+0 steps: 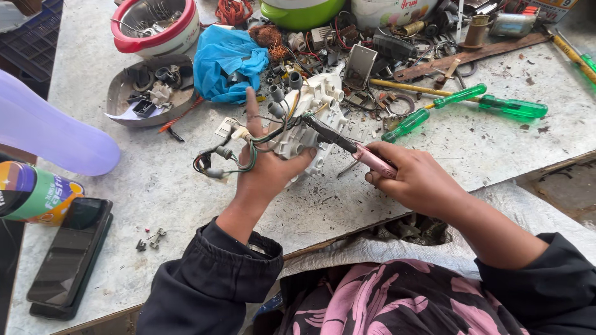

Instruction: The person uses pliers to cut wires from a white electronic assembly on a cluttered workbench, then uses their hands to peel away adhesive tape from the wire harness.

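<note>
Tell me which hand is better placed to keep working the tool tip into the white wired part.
Right, probably. The right hand already holds the pink-handled tool, its dark tip resting on the white plastic part. The left hand is occupied cradling that part and its wires off the worktable.

The left hand (264, 170) hides the white switch block's (310, 118) underside; the right hand (413, 180) covers the pink tool's (371, 159) handle end. The green pot (301, 11) is cut off by the top edge.

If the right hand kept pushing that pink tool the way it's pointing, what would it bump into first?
The right hand aims the pink tool up and left. Its dark tip already seems to meet the white plastic part that the left hand holds, so that comes first. Beyond lie grey plugs and blue cloth, though depth is unclear.
</note>
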